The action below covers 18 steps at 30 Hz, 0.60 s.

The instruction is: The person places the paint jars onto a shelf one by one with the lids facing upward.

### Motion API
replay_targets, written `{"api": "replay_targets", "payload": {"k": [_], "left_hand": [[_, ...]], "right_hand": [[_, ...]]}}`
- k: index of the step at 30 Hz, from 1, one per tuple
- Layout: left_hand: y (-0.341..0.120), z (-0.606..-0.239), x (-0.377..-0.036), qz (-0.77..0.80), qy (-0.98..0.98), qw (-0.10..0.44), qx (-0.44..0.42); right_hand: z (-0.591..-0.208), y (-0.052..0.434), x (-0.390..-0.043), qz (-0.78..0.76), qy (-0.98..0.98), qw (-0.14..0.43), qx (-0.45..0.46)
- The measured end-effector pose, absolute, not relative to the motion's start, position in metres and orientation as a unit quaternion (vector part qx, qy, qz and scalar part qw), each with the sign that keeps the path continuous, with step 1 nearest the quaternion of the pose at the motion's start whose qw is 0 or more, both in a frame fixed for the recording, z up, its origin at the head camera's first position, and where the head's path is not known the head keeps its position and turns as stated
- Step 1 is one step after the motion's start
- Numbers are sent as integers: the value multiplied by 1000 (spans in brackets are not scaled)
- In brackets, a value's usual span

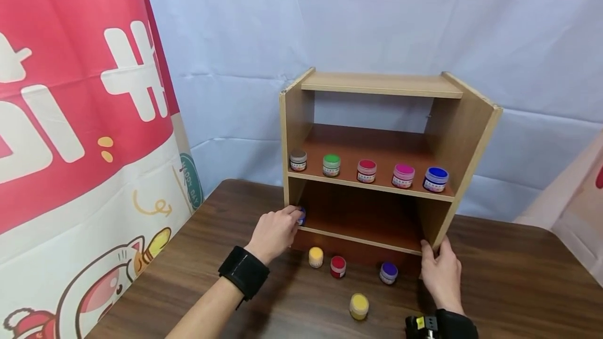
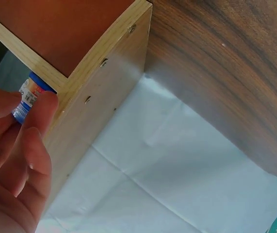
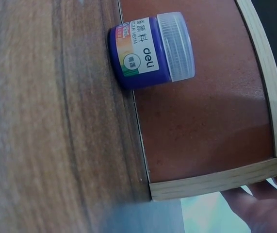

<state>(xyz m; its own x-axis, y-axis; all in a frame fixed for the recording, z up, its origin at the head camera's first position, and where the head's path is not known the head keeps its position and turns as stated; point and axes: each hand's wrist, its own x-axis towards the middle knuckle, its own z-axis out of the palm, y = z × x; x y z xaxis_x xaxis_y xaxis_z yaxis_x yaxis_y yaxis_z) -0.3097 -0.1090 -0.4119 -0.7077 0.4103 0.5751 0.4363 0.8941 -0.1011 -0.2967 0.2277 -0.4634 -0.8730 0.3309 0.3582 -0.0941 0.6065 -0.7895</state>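
Paint jars everywhere: five in a row along the front edge of the wooden shelf unit's (image 1: 377, 135) middle board, brown (image 1: 298, 160), green (image 1: 332, 165), red (image 1: 366, 170), magenta (image 1: 403, 176) and blue (image 1: 435, 179), lids facing out so each colour reads at a glance. Four more loose on the dark wooden table (image 1: 518, 276) just in front of the unit: a yellow jar (image 1: 316, 257), a red jar (image 1: 337, 267), a purple jar (image 1: 388, 272), and a second yellow jar (image 1: 359, 306) nearer the body. Left hand (image 1: 275, 232) at the lower compartment's left front corner, fingers and thumb pinching a small blue-lidded jar (image 2: 30, 94) against the side panel's edge, judging by the left wrist view; probably brought low and close there for the bottom board. Wrist level, black strap (image 1: 244, 271) behind it. Right hand (image 1: 440, 271) upright at the unit's lower right corner, fingers straight and resting on the side panel, holding nothing, seemingly steadying the unit. White cloth backdrop (image 1: 330, 25) behind, red cartoon banner (image 1: 70, 145) at left.
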Motion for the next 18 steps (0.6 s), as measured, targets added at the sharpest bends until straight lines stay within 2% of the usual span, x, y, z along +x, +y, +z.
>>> {"api": "replay_targets", "payload": {"k": [18], "left_hand": [[-111, -412, -308, -29, -923, 307, -233]], "right_hand": [[-464, 227, -297, 455, -853, 245, -65]]}}
